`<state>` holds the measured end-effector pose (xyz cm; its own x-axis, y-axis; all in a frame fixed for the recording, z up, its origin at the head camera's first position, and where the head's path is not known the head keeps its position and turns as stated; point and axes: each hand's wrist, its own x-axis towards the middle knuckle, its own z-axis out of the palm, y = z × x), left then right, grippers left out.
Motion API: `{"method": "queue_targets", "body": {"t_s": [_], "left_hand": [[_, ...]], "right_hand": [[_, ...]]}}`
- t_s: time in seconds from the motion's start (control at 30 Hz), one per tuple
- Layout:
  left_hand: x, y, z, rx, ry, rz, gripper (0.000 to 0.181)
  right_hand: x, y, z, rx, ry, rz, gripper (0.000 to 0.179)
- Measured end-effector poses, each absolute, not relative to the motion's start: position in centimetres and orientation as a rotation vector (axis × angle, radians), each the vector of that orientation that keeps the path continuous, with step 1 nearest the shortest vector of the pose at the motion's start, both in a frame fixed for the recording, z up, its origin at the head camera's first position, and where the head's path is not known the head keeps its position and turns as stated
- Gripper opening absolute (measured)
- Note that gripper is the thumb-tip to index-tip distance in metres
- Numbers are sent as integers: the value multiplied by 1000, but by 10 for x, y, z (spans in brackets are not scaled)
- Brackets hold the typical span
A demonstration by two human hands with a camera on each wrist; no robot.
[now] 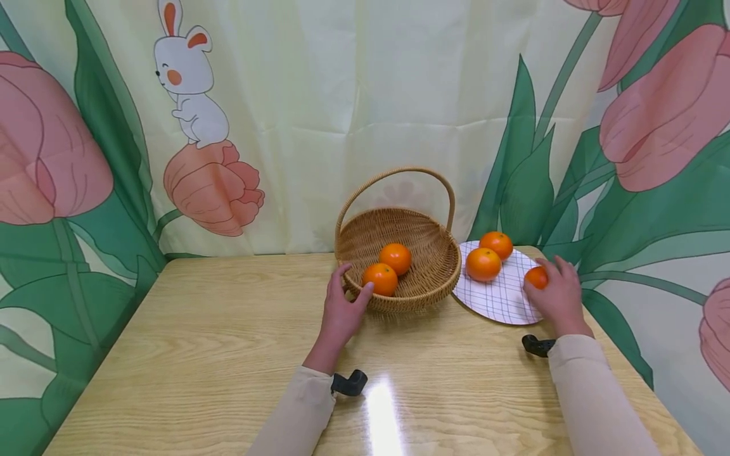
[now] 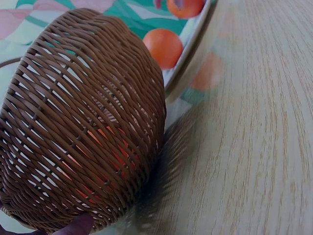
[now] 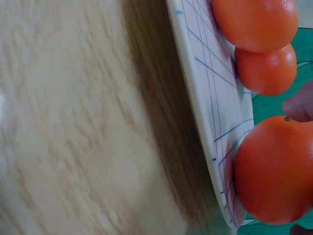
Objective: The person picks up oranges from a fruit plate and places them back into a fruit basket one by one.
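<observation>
A wicker basket [image 1: 422,278] with a tall arched handle tilts toward me, holding two oranges [image 1: 380,279]. My left hand [image 1: 344,311] grips its front-left rim, thumb and forefinger spread along the edge. From the left wrist camera, the basket's woven side [image 2: 93,112] fills much of the view, and a fingertip [image 2: 78,226] touches its rim. On a checked plate [image 1: 504,301] to the right, my right hand [image 1: 561,294] holds an orange [image 1: 536,277] between thumb and fingers. That orange [image 3: 274,171] appears large in the right wrist view, a fingertip at its stem end.
Two more oranges [image 1: 483,264] sit close together on the plate's back left part. The plate lies right beside the basket, near the right edge of the wooden table [image 1: 228,354]. Behind the table hangs a curtain [image 1: 296,126] printed with tulips and a rabbit.
</observation>
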<state>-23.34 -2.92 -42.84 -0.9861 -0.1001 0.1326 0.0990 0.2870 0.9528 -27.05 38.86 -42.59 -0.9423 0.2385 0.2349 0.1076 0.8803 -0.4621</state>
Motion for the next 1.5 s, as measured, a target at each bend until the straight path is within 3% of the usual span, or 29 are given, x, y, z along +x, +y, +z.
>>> {"method": "queue_targets", "body": {"t_s": [0.97,1.17,1.5], "left_hand": [[-235,-29,-431,16,-2392,-1762,64],[-236,-30,-432,18,-2389,-1771,74],[-234,-30,-430,12,-2392,-1779,73]], "right_hand": [[-274,390,-434,-307,-2841,711,69],[-271,386,-429,-288,-2826,714,69],[-265,378,-422,-247,-2804,704,70]]}}
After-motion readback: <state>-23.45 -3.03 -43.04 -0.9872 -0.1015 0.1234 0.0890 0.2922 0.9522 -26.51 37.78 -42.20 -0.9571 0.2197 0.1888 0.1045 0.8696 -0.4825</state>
